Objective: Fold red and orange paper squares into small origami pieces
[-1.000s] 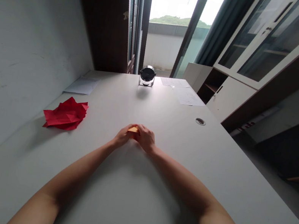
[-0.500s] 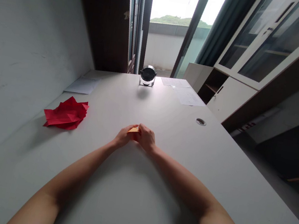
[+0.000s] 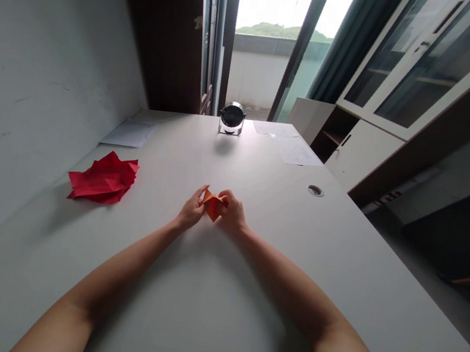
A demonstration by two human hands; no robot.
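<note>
Between my two hands is a small piece of folded orange paper [image 3: 213, 205], with pointed corners and a peak toward me. My left hand [image 3: 193, 209] grips its left edge between thumb and fingers. On the opposite side, my right hand [image 3: 232, 213] pinches the right edge, its fingers curled and partly hiding that corner. Both hands are low over the white table [image 3: 196, 290], around its middle. To the left lies a creased sheet of red folded paper [image 3: 105, 178], apart from both hands.
At the table's far edge stands a small round black device [image 3: 232, 117] on a metal stand. White papers [image 3: 298, 151] lie at the back right, another sheet [image 3: 128, 133] at the back left by the wall. A round cable hole [image 3: 315, 191] is on the right. Cabinets [image 3: 366, 153] stand beyond.
My hands have moved slightly apart and the fingers have loosened. More of the orange paper shows now, its pointed shape spread between them. The red paper stays put.
</note>
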